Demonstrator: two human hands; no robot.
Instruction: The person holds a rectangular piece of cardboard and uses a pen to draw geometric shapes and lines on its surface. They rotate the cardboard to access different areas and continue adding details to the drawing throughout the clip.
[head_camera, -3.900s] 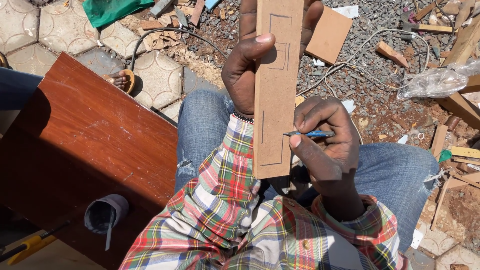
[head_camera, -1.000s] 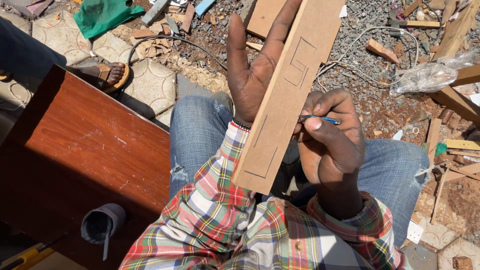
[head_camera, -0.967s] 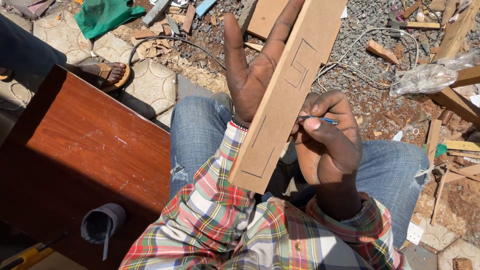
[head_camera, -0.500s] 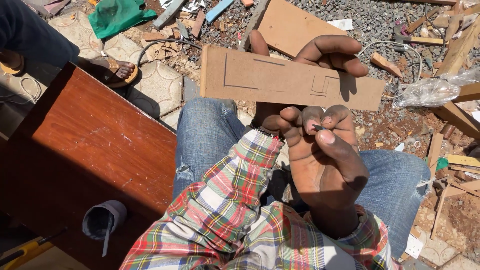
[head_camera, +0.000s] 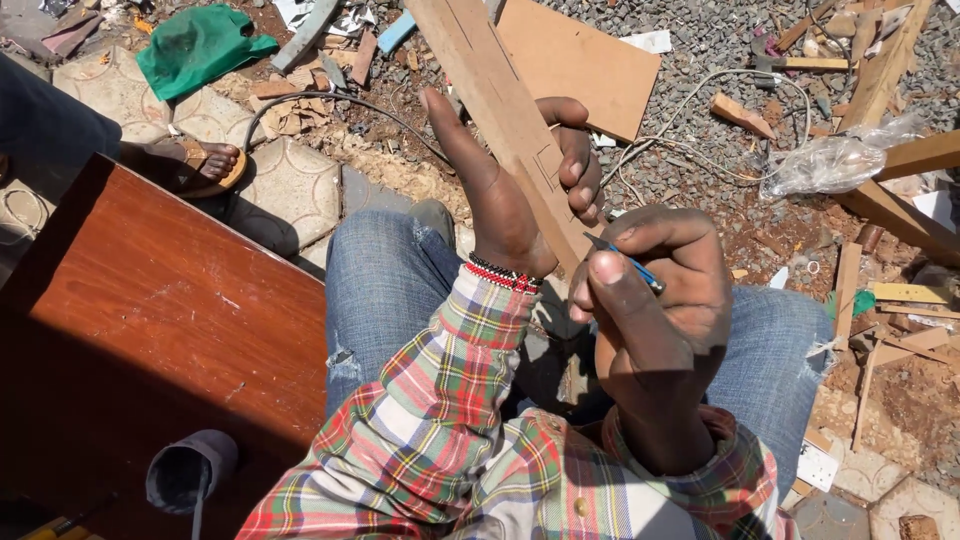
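Observation:
My left hand (head_camera: 505, 190) grips a long light wooden board (head_camera: 480, 70) with pencil outlines drawn on its face. The board now slants from the upper left down toward my lap, its thin side turned toward me. My right hand (head_camera: 660, 300) sits just below and right of it, pinching a blue pen (head_camera: 625, 262) whose tip rests close to the board's lower part. Both hands hover over my knees in blue jeans (head_camera: 385, 280).
A dark red wooden tabletop (head_camera: 150, 320) fills the left, with a grey cup (head_camera: 190, 470) on it. A person's sandalled foot (head_camera: 205, 165) lies at upper left. Gravel ground holds a cardboard sheet (head_camera: 590, 65), wood offcuts (head_camera: 890, 190), a plastic bag (head_camera: 835, 160) and green cloth (head_camera: 195, 45).
The board was upright, then turned flat crosswise, and now slants with its edge toward me. My left hand regripped it; my right hand kept the pen beside it.

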